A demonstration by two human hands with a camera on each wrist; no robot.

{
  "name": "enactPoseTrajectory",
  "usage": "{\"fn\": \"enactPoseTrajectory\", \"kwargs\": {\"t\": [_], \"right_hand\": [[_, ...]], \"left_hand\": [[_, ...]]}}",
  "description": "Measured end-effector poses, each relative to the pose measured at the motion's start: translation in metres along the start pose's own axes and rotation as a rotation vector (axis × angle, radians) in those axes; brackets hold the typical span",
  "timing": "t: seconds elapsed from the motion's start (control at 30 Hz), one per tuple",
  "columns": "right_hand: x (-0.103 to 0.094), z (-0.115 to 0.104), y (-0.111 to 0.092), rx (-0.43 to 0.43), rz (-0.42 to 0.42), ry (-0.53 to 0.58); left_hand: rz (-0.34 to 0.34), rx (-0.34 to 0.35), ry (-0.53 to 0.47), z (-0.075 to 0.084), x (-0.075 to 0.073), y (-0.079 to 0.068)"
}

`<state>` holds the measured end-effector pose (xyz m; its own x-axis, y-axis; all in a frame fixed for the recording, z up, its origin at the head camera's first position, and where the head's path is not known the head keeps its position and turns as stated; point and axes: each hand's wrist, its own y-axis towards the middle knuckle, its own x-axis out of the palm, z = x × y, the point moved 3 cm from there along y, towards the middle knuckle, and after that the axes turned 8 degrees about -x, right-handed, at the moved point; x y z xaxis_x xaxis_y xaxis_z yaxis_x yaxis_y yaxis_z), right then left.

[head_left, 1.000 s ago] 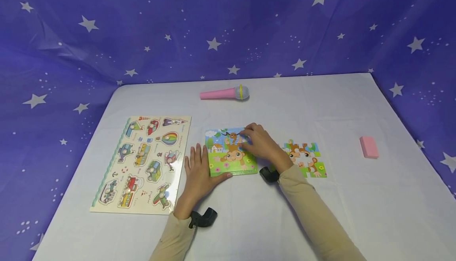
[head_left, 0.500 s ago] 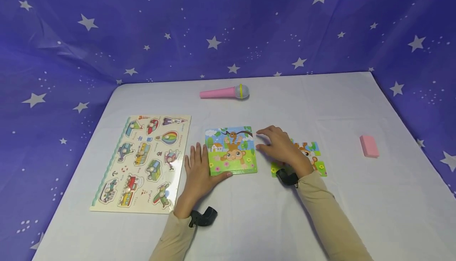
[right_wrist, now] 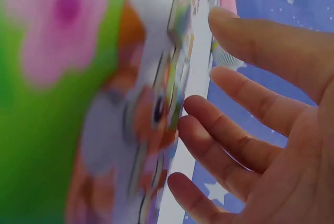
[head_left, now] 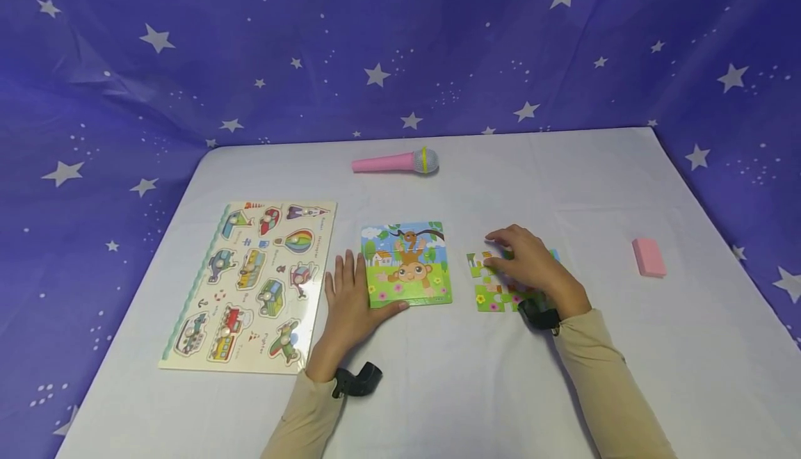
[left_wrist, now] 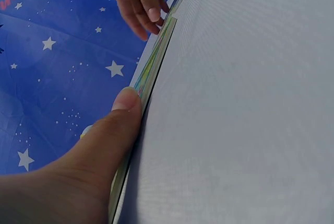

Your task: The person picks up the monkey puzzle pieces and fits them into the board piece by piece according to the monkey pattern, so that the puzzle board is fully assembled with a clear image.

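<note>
A square monkey jigsaw puzzle [head_left: 413, 288] lies flat at the middle of the table. My left hand [head_left: 350, 313] rests along its left side with straight fingers. In the left wrist view the left thumb [left_wrist: 112, 130] lies against the puzzle's edge. My right hand [head_left: 532, 264] is over a second group of monkey jigsaw pieces [head_left: 491, 300], partly covering them. Its fingers are apart and loosely bent, and the right wrist view has nothing between thumb and fingers [right_wrist: 255, 98]. Some pieces there fit together, with gaps showing white cloth.
A large vehicle peg puzzle board [head_left: 250, 292] lies left of the left hand. At the back is a pink toy microphone [head_left: 391, 163]. A pink block [head_left: 649, 259] lies far right on the white-covered table [head_left: 438, 389]. A starry blue-purple cloth [head_left: 338, 42] surrounds the back.
My right hand has left the monkey puzzle's upper right corner and moved right, over the other pieces. A branch piece shows at that corner. The left hand has stayed in place.
</note>
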<state>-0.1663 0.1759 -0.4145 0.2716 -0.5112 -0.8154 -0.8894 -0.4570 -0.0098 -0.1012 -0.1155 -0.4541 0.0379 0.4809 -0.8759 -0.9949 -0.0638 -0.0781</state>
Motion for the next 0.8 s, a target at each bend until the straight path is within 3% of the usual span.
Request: {"fn": "enactPoseTrajectory", "kwargs": {"t": [0.8], "right_hand": [[0.0033,0.0023,-0.0043,-0.011,-0.036,-0.018]], "left_hand": [[0.002,-0.005,0.006,-0.0001,0.0008,-0.0003]]}}
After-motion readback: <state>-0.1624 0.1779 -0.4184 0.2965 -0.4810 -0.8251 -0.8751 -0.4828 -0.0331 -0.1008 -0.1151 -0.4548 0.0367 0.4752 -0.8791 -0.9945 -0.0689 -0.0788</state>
